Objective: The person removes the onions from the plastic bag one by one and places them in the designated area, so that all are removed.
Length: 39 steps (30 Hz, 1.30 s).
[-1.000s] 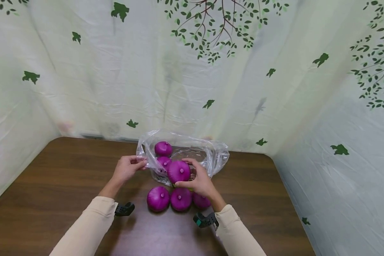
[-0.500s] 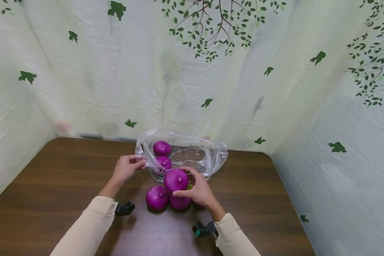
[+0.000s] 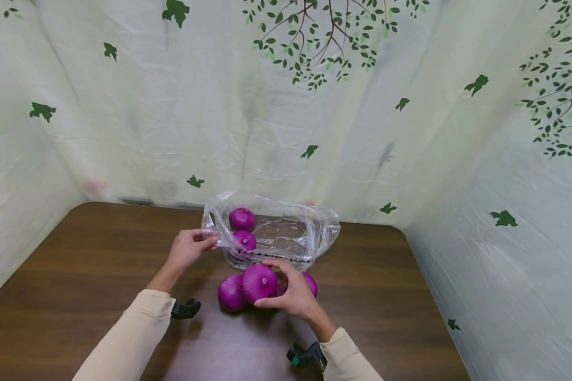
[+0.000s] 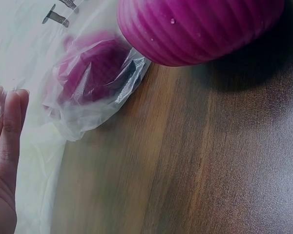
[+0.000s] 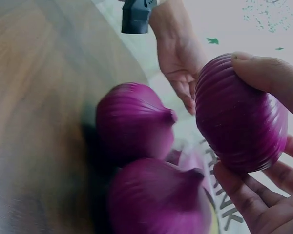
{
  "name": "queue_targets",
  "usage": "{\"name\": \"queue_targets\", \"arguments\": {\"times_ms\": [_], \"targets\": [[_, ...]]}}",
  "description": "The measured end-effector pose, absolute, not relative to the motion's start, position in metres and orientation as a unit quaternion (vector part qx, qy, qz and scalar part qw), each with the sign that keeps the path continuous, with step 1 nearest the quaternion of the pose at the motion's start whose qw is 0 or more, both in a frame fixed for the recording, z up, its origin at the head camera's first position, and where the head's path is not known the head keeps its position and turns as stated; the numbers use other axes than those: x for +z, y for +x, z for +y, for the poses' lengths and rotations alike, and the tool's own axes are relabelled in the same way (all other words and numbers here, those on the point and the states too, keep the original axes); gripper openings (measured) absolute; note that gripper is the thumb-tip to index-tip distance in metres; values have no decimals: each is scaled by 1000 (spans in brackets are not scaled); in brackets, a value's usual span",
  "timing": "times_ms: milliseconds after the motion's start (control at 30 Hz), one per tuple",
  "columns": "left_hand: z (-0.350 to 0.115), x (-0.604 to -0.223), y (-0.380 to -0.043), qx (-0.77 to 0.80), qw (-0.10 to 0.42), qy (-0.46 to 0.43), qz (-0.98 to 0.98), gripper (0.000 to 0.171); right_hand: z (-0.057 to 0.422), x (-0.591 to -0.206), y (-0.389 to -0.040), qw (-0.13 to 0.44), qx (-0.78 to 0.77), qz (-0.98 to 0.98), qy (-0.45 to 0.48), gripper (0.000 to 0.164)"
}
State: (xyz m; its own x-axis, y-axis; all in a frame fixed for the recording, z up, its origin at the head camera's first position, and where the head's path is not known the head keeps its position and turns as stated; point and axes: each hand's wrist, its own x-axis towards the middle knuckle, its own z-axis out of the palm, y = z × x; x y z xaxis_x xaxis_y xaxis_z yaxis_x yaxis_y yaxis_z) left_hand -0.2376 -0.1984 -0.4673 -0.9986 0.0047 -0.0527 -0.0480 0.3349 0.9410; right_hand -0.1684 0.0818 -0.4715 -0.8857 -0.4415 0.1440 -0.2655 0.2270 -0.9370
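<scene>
My left hand [image 3: 188,250] pinches the left edge of a clear plastic bag [image 3: 327,228], whose mouth is spread. Inside the bag lie two purple onions, a rear onion [image 3: 242,218] and a front onion [image 3: 245,239]. My right hand [image 3: 295,296] grips another purple onion [image 5: 241,117] between thumb and fingers, in front of the bag and above the table onions. Of those, a left onion [image 3: 230,294] and a right onion [image 3: 311,282] show; the middle one is mostly hidden behind the held onion and hand. In the left wrist view, film covers a blurred onion [image 4: 95,68].
The brown wooden table [image 3: 100,275] extends to both sides of the bag. Behind it hangs a pale curtain [image 3: 171,116] printed with leaves, close to the table's back edge. Dark straps [image 3: 307,355] sit at both wrists.
My right hand has carried its onion away from the bag mouth, toward me and slightly left, down to the row of onions. My left hand keeps its pinch on the bag edge.
</scene>
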Motion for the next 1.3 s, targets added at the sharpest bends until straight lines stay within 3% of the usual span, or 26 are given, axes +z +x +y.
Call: {"name": "queue_targets", "arguments": {"times_ms": [733, 1300], "targets": [[-200, -467, -237, 563, 24, -15, 826, 34, 75, -487, -149, 87, -592, 756, -264, 74], [-201, -467, -234, 566, 24, -18, 824, 33, 64, -499, -130, 32, -553, 770, -317, 74]]}}
